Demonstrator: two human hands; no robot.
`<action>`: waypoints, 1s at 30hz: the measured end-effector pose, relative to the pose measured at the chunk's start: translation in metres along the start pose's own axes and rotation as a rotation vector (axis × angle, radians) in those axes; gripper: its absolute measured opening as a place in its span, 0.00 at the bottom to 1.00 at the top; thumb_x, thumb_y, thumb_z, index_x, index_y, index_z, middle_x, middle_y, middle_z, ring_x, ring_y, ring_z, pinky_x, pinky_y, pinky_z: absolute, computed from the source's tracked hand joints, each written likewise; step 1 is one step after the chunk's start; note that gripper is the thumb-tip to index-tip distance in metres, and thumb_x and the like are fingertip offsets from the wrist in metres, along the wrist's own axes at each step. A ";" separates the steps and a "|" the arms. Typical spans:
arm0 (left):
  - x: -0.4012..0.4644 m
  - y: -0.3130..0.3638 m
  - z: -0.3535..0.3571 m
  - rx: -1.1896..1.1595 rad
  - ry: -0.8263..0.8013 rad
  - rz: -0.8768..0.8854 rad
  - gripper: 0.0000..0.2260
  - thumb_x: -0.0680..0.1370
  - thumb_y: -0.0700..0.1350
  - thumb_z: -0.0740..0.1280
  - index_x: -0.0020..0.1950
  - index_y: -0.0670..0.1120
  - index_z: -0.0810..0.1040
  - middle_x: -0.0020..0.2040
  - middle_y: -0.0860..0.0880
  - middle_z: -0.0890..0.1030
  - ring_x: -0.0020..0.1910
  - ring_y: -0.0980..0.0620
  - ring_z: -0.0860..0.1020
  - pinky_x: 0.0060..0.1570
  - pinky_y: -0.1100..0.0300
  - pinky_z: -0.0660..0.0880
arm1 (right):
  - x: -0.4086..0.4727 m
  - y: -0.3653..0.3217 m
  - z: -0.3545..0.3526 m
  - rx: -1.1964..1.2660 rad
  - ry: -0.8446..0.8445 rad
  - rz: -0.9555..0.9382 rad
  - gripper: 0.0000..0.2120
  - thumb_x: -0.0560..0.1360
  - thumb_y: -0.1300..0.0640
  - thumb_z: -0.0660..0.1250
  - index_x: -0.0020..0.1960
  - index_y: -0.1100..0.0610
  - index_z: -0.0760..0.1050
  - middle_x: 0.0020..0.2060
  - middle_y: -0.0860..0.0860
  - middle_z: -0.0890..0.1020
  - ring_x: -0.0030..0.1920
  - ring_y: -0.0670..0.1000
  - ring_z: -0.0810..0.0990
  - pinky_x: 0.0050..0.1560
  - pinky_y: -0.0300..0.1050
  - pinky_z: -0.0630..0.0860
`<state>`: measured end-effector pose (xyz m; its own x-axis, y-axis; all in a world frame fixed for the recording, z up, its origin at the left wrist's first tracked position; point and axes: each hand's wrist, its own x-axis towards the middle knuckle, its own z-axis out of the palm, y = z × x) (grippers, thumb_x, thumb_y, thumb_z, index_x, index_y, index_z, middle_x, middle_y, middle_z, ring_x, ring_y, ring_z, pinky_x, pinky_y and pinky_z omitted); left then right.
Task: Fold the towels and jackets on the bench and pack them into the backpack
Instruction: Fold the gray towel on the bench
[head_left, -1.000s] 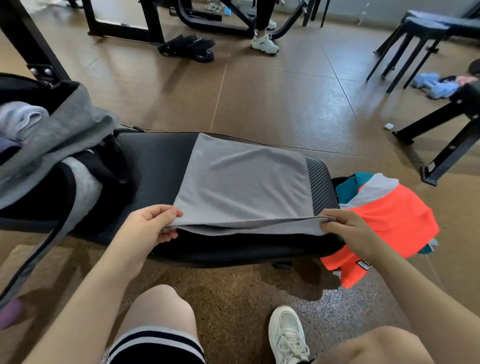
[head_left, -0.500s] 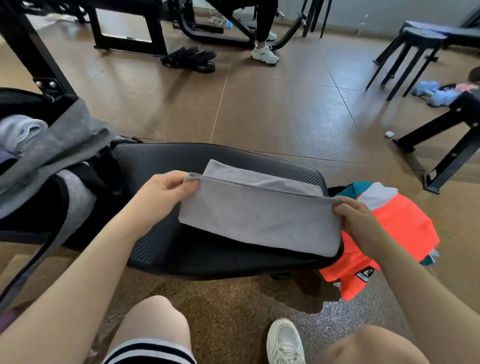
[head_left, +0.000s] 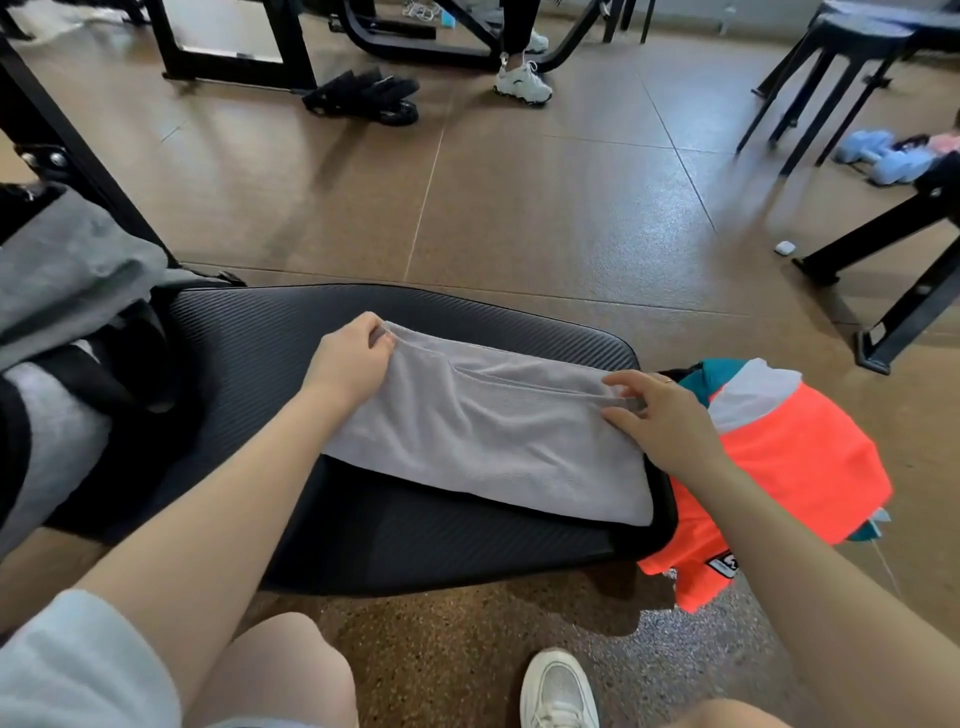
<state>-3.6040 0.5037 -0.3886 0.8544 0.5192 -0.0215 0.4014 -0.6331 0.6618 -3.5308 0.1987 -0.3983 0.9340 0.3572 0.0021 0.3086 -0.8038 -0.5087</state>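
**Grey towel folded on bench, both hands at its far edge**

Grey terry towel (head_left: 483, 436), folded over into a wide band, lies flat across the black ribbed padded bench (head_left: 260, 353) in the centre of the frame, its right end reaching the bench's right edge. Left hand (head_left: 350, 358) has fingers curled, pinching the towel's upper-left corner. Right hand (head_left: 660, 421) is at the upper-right end of the towel: fingers spread and mostly straight, thumb and forefinger tips touching the folded edge. Can't tell for sure whether that's a pinch or just contact; reads as a loose touch.

Orange, teal and white jacket (head_left: 789, 467) is bunched at centre-right of the frame, just beside the towel's right end, hanging off the end of the bench toward the floor; a black-and-white label shows on its lower part.

Grey and black backpack (head_left: 67, 291) sits at the left edge of the frame on the bench's left end, well apart from the towel.

Brown tiled floor (head_left: 545, 208) fills the upper half. Black stools (head_left: 841, 67) upper right, light blue dumbbells (head_left: 883, 156) on the floor near them. White sneaker (head_left: 558, 691) at bottom centre.
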 end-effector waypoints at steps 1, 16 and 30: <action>0.001 -0.001 0.000 0.014 0.002 0.010 0.08 0.80 0.46 0.58 0.50 0.43 0.74 0.45 0.48 0.77 0.45 0.48 0.72 0.44 0.59 0.64 | -0.001 0.000 0.000 -0.025 0.004 -0.015 0.11 0.72 0.55 0.70 0.54 0.51 0.79 0.48 0.52 0.78 0.47 0.53 0.77 0.51 0.52 0.73; 0.012 0.001 0.003 0.062 0.176 0.197 0.09 0.80 0.49 0.58 0.52 0.45 0.73 0.44 0.42 0.81 0.45 0.39 0.76 0.43 0.52 0.70 | 0.029 0.006 -0.023 0.521 -0.004 0.173 0.11 0.72 0.66 0.68 0.36 0.53 0.73 0.31 0.49 0.75 0.30 0.43 0.70 0.30 0.32 0.66; 0.019 0.000 0.022 0.519 0.262 0.260 0.14 0.76 0.39 0.62 0.61 0.37 0.70 0.60 0.36 0.73 0.57 0.35 0.72 0.49 0.44 0.69 | 0.038 0.006 0.008 0.030 0.310 0.045 0.09 0.69 0.66 0.65 0.48 0.64 0.78 0.46 0.62 0.78 0.47 0.61 0.77 0.51 0.47 0.69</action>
<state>-3.5806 0.5005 -0.4053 0.8626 0.3929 0.3185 0.3559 -0.9190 0.1698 -3.4947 0.2110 -0.4084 0.9585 0.1557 0.2388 0.2643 -0.7993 -0.5397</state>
